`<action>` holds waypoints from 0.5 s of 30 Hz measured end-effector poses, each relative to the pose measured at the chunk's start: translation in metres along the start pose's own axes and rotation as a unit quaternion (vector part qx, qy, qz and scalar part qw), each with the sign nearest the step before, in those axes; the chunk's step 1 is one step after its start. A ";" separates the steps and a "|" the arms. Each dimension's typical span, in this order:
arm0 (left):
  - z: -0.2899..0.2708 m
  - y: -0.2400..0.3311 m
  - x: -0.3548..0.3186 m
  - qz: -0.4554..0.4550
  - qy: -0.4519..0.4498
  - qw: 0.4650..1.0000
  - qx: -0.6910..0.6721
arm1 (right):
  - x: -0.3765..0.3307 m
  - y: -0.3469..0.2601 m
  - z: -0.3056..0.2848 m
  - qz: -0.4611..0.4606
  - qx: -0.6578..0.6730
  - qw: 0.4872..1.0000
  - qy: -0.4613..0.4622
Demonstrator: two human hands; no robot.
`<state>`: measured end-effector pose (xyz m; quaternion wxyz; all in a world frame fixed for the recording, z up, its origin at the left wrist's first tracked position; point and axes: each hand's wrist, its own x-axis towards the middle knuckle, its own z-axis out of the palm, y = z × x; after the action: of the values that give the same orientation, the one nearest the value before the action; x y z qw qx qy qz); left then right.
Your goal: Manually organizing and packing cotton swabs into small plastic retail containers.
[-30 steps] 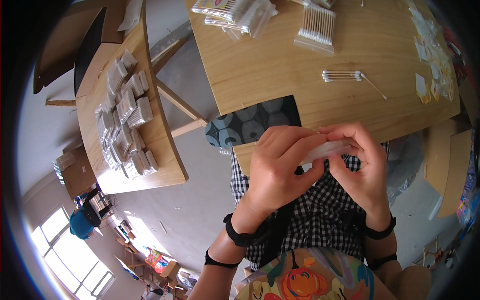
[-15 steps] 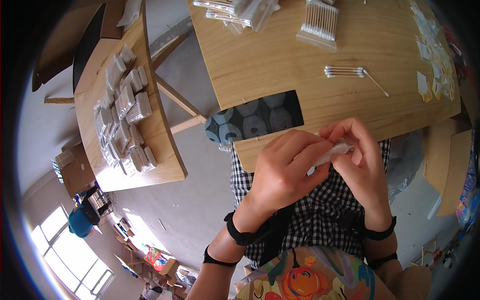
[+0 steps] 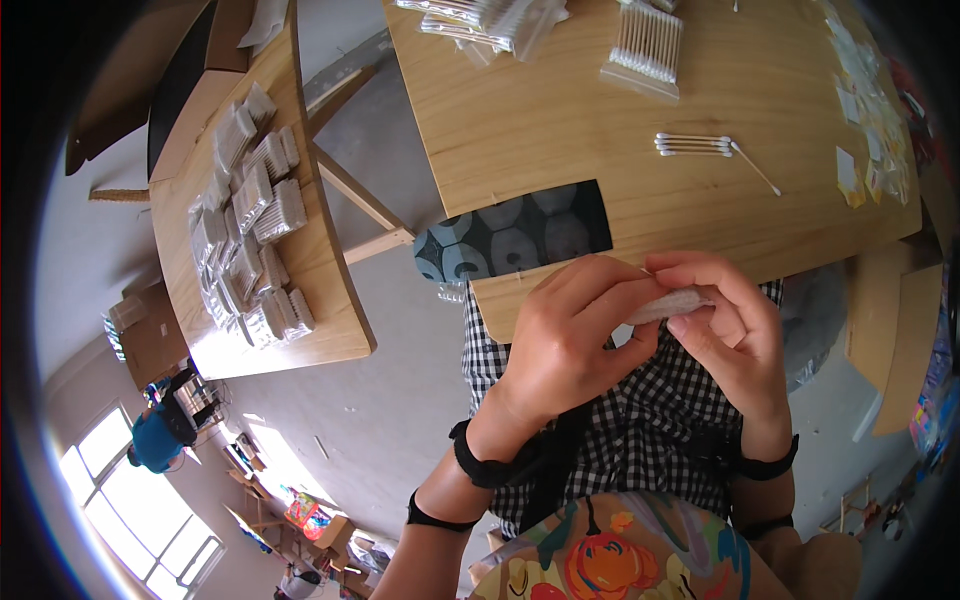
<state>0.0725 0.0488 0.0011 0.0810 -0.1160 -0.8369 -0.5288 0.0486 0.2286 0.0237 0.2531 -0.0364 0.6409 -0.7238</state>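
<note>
Over my lap, just off the table's near edge, a small clear packet of cotton swabs [image 3: 668,306] sits between my two hands. My left hand [image 3: 575,335] curls its fingers round one end. At the other end, my right hand [image 3: 738,335] has thumb and fingers closed on the packet's edge. Fingers hide much of the packet. Beyond my hands, several loose cotton swabs [image 3: 693,146] lie side by side on the table, with a single swab [image 3: 756,168] slanting off to their right.
A flat bag of swabs [image 3: 647,48] and piled bags [image 3: 490,25] lie on the wooden table [image 3: 560,130]. Clear packaging with yellow bits [image 3: 870,150] covers its right side. Many swab packs [image 3: 245,220] heap on the left table. A dark patterned pad [image 3: 520,235] bridges a table notch. Another person [image 3: 162,438] is far left.
My right thumb and fingers have shifted slightly on the packet, and more of it now shows between my hands. The view has moved a little; the loose swabs stay put.
</note>
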 end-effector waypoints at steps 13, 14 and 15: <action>-0.006 0.001 -0.001 -0.050 0.008 0.996 -0.076 | 0.006 0.014 -0.006 -0.123 -0.053 0.990 0.050; -0.007 0.001 0.000 -0.044 0.012 0.996 -0.080 | 0.007 0.014 -0.005 -0.132 -0.053 0.988 0.054; -0.007 0.001 0.000 -0.038 0.016 0.996 -0.083 | 0.007 0.014 -0.005 -0.142 -0.054 0.987 0.058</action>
<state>0.0727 0.0433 0.0053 0.0641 -0.0820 -0.7922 -0.6013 0.0451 0.2295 0.0076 0.1078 -0.0982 0.6808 -0.7178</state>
